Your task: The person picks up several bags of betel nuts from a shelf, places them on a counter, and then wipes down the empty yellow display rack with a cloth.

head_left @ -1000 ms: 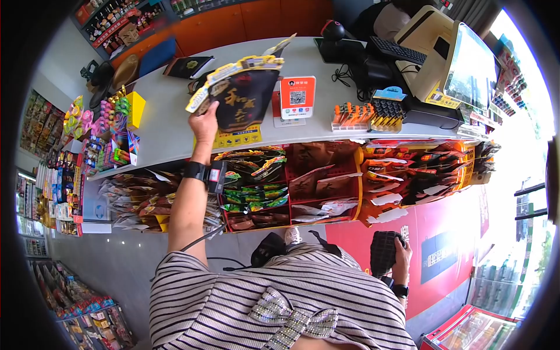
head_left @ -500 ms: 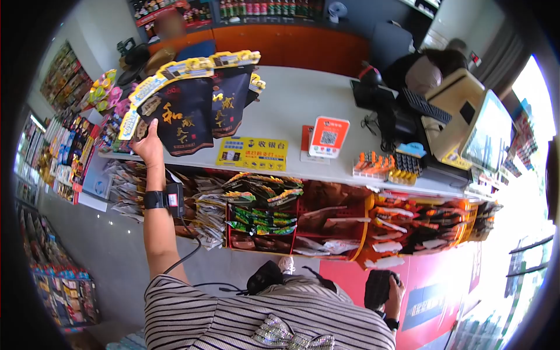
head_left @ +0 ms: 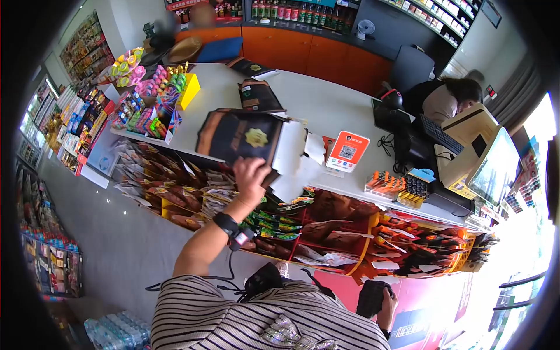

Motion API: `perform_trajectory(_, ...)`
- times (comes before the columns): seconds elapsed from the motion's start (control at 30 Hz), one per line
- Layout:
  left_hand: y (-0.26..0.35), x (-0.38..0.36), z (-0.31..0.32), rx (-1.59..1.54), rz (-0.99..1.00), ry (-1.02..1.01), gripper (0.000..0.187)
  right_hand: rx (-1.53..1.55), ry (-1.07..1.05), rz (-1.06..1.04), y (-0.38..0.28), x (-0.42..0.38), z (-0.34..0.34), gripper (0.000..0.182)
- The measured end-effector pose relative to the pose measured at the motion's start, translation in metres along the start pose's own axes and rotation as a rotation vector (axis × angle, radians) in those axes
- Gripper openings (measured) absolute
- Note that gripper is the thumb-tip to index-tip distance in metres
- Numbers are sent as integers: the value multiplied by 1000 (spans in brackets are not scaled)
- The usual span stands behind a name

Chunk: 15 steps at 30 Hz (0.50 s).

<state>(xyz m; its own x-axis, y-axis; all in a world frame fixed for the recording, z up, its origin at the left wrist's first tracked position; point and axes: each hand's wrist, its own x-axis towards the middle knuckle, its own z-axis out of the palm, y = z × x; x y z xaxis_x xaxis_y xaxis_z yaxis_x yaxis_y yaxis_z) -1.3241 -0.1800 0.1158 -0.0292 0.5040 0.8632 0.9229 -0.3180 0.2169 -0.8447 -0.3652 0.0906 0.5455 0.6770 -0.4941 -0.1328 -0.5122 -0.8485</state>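
Note:
My left hand point(head_left: 251, 178) is at the lower edge of several black packets point(head_left: 236, 137) with a gold emblem, over the front of the white counter point(head_left: 321, 99). Its fingers are curled on the packets, somewhat blurred. Pale sheets or packet backs point(head_left: 291, 154) stick out to their right. Two more dark packets, one nearer point(head_left: 259, 96) and one farther back point(head_left: 249, 68), lie behind them on the counter. Low at the right, my right hand point(head_left: 387, 309) is closed around a dark object point(head_left: 373, 298) that I cannot make out.
A candy display point(head_left: 154, 108) stands at the counter's left end. Right of the packets are a red QR code sign point(head_left: 348, 151), small orange-topped items point(head_left: 385, 184), a keyboard point(head_left: 440, 134) and a monitor point(head_left: 496, 166). Bagged snacks point(head_left: 338, 227) fill racks below. A person point(head_left: 437, 99) leans behind the counter.
My left hand has moved right, and the packets have turned over from their raised, fanned-out position. The view has shifted left, showing the candy display and dark packets behind. My right hand still holds the dark object.

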Motion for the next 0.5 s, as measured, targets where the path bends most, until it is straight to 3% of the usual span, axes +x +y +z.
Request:
perform_trajectory(0.13,25,-45,27,80,23,-257,24,-34,29,11,22,11,-12,44)
perform_trajectory(0.23,24,-48,48,166,37,-343,43,-110,29,16,43,27,-23,49)
perform_trajectory(0.3,29,-39,58,257,9,-395,43,-191,100,22,44,30,-22,51)
perform_trajectory(0.4,36,-36,62,344,-3,-495,46,-83,-4,52,36,22,-15,51)
perform_trajectory(0.43,38,-37,64,351,-2,-517,46,-35,64,57,29,11,-5,44)
perform_trajectory(0.5,39,-35,65,381,14,-580,46,6,-7,43,21,5,4,35)
